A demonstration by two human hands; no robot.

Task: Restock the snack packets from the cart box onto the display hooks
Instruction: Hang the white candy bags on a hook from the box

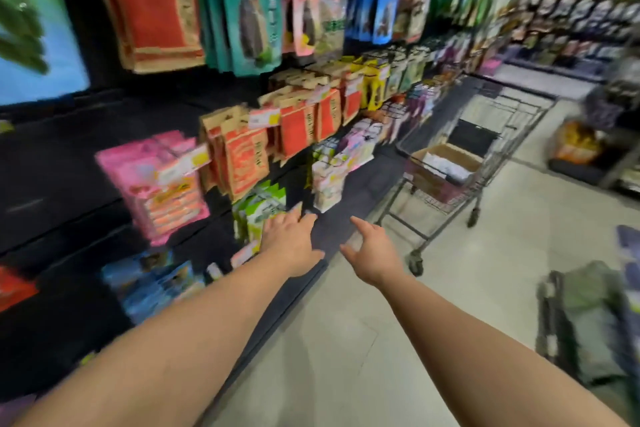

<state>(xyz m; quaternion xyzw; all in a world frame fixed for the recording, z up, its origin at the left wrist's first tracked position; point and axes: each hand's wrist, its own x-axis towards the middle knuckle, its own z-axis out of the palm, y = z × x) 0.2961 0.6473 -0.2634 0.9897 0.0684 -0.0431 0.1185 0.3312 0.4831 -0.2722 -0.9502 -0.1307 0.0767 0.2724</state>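
1. Tall black display wall [86, 163] down the left of the aisle, hung with rows of snack packets; all of it blurred.
2. Wire shopping cart [491, 156] standing on the pale floor just beside the display, ahead and to the right of both hands.
3. Open cardboard box [446, 163] sitting inside the cart basket, white packets [446, 166] showing in it; well apart from either hand.
4. Big red-and-brown packets [152, 7] hanging top left, teal ones [252, 10] next to them, pink ones [159, 180] lower down.
5. Green-and-white packets [259, 211] low on the display, at the left fingertips.
6. Left hand [294, 246] stretched forward, fingers spread and straight, tips at the green-and-white packets; gripping nothing; contact too blurred to tell.
7. Right hand [374, 253] stretched forward beside it, fingers loose and apart, empty, over the floor short of the cart.
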